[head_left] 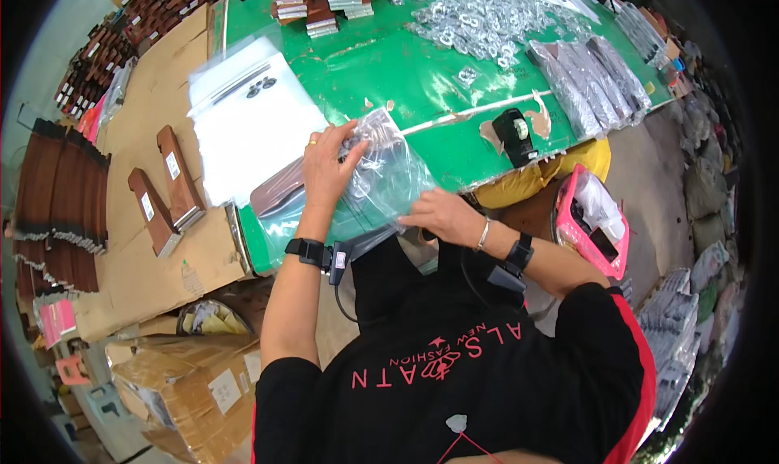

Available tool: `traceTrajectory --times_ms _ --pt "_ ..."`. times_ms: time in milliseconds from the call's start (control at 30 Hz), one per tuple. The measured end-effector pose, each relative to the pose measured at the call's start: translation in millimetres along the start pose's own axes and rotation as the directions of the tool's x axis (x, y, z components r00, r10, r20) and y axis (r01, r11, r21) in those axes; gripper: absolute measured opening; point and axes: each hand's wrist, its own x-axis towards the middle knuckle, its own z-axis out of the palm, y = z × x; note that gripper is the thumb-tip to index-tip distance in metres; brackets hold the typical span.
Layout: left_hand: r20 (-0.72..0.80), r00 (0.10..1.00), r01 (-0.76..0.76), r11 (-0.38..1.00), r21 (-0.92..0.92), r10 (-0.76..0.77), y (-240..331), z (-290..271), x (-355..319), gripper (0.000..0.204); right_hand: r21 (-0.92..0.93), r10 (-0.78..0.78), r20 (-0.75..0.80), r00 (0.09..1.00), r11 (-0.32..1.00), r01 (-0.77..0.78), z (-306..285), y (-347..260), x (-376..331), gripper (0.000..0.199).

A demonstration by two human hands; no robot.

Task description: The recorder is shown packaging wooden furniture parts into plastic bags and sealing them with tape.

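Observation:
A clear plastic bag [406, 172] lies at the near edge of the green table, partly over a dark brown wooden piece [280, 189]; whether the wood is inside it I cannot tell. My left hand [329, 164] bends its fingers and thumb around the bag's upper part, beside a small clear packet [376, 131] whose contents are blurred. At the bag's right edge, my right hand [445, 216] pinches the film between thumb and fingers. Each wrist wears a black strap with a small device. The left palm hides part of the wood.
White sheets [256, 131] with dark small parts lie left of the bag. Two brown wooden pieces [174, 180] rest on cardboard. Farther off are many small hardware packets [495, 25] and wrapped bars [588, 82]. A black tape dispenser [514, 138] sits near the edge, above a pink basket [596, 220].

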Motion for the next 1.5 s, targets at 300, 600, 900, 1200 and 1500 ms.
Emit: traceTrajectory --times_ms 300,600,900,1200,1500 --pt "0.178 0.984 -0.060 0.986 0.157 0.032 7 -10 -4 0.075 0.635 0.763 -0.200 0.615 0.579 -0.512 -34 45 -3 0.037" --pt "0.207 0.976 -0.105 0.979 0.173 0.068 3 -10 -3 0.082 0.543 0.731 0.069 0.679 0.543 -0.640 -9 30 0 0.063" --pt "0.250 0.967 -0.099 0.977 0.187 0.050 6 -11 -5 0.080 0.063 0.270 -0.239 0.933 0.963 -0.263 -42 52 6 0.063" --pt "0.249 0.968 -0.054 0.988 0.148 0.015 10 -14 -4 0.075 -0.089 0.022 -0.351 0.936 0.994 -0.057 -16 52 34 0.048" --pt "0.257 0.966 -0.060 0.988 0.142 0.022 12 -16 -2 0.062 0.177 0.094 -0.423 0.901 0.984 -0.020 -22 67 71 0.019"
